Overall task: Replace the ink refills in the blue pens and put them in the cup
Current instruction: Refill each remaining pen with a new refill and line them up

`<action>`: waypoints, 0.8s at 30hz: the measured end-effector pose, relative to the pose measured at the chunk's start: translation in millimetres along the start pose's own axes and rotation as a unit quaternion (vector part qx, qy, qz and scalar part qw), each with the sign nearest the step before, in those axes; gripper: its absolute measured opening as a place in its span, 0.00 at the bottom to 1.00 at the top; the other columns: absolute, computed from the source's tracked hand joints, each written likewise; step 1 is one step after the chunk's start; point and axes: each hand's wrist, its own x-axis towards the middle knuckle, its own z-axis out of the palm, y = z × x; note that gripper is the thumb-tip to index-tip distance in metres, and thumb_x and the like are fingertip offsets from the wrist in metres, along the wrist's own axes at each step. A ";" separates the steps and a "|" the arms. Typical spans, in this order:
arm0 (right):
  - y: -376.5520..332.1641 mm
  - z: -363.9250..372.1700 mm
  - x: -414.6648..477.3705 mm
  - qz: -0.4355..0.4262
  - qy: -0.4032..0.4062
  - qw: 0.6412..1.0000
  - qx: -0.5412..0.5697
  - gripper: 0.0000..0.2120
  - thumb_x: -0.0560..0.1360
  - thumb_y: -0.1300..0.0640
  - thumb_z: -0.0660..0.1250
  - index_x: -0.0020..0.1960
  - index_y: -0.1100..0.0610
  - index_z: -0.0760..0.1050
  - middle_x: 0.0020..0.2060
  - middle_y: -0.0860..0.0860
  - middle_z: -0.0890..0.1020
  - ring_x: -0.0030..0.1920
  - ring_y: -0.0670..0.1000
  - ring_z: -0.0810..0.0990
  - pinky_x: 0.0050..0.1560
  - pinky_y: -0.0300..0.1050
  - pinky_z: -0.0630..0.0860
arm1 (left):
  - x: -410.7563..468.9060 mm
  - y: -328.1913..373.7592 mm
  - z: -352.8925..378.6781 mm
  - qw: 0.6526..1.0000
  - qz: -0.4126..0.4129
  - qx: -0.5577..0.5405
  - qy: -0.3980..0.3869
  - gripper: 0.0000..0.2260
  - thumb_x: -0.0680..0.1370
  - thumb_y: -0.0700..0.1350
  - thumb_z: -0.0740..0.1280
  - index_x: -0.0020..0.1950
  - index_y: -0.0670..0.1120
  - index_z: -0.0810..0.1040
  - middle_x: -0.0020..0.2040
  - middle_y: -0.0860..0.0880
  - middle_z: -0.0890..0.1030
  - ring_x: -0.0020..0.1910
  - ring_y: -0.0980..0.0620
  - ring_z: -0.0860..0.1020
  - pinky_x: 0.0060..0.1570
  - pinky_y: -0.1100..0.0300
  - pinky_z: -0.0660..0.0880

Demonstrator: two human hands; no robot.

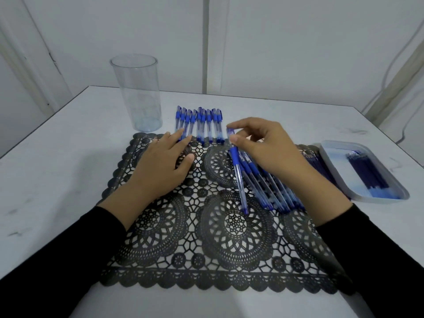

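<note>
The mat point(220, 237) lies at the centre of the table point(57, 180). The cup point(140, 92) stands at 11 o'clock, behind the mat. A row of pens point(202, 122) lies at 12 o'clock, across the mat's far edge. A pile of pens point(263, 187) lies on the mat at 2 o'clock. The tray point(337, 157), holding refills point(369, 173), lies at 3 o'clock, beside the mat.

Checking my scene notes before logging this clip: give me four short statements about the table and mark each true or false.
1. The cup holds no pens. True.
2. The right hand pinches a pen near its cap. True.
3. The left hand grips a refill. False: it rests open on the mat, holding nothing.
4. The tray stands left of the cup. False: it is at the far right, holding refills.
</note>
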 end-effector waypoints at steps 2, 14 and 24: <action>7.7 6.5 5.6 0.011 -0.035 0.998 -0.047 0.07 0.78 0.54 0.69 0.55 0.49 0.80 0.39 0.42 0.80 0.34 0.37 0.73 0.42 0.36 0.71 | 0.6 -1.6 2.6 1.000 -0.014 0.016 -0.022 0.28 0.81 0.58 0.51 0.80 0.50 0.59 0.81 0.49 0.57 0.79 0.47 0.54 0.78 0.47 0.51; 31.4 11.9 23.8 0.030 -0.107 0.961 -0.253 0.08 0.78 0.50 0.68 0.55 0.50 0.81 0.52 0.50 0.71 0.60 0.55 0.65 0.59 0.46 0.61 | 6.2 3.8 0.7 0.994 -0.033 0.077 -0.070 0.28 0.84 0.56 0.52 0.82 0.47 0.50 0.82 0.49 0.47 0.80 0.47 0.46 0.78 0.50 0.45; 34.5 11.0 49.9 0.023 -0.030 0.984 -0.172 0.09 0.79 0.56 0.65 0.55 0.56 0.81 0.47 0.49 0.82 0.45 0.44 0.76 0.47 0.38 0.68 | 46.2 13.2 -1.8 0.999 0.000 0.017 -0.050 0.24 0.84 0.51 0.54 0.80 0.50 0.58 0.81 0.49 0.57 0.80 0.49 0.53 0.77 0.53 0.51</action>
